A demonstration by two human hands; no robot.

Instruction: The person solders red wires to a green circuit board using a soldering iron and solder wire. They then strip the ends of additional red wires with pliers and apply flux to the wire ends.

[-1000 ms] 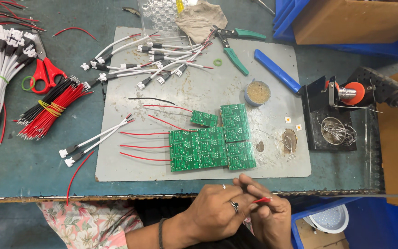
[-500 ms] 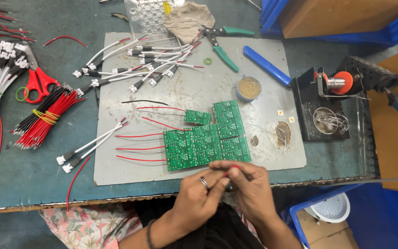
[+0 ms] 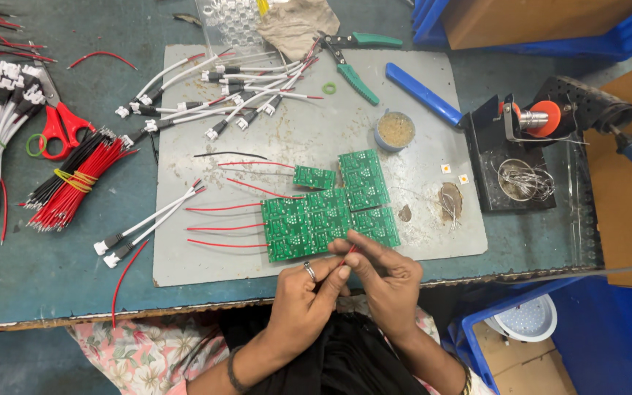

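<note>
Pinching a short red wire (image 3: 348, 254) between them, both hands meet at the near edge of the grey work mat (image 3: 433, 146), and this is close work. Left hand (image 3: 309, 289), ring on one finger, has thumb and forefinger closed on the wire from the left; right hand (image 3: 385, 281) grips the same wire from the right, fingertips touching the left hand's. The wire sits just in front of the cluster of green circuit boards (image 3: 330, 212), almost over its front edge. Thin red leads (image 3: 217, 227) run out leftward from those boards across the mat. Further left, a pair of white cables (image 3: 148, 223) lies at the mat's edge, and beyond them a banded bundle of red and black wires (image 3: 74, 183). Red-handled scissors (image 3: 56, 124) rest near the bundle. Up top, green-handled pliers (image 3: 352, 62); off to the right, a soldering iron stand (image 3: 521, 157) on the blue-green bench.
</note>
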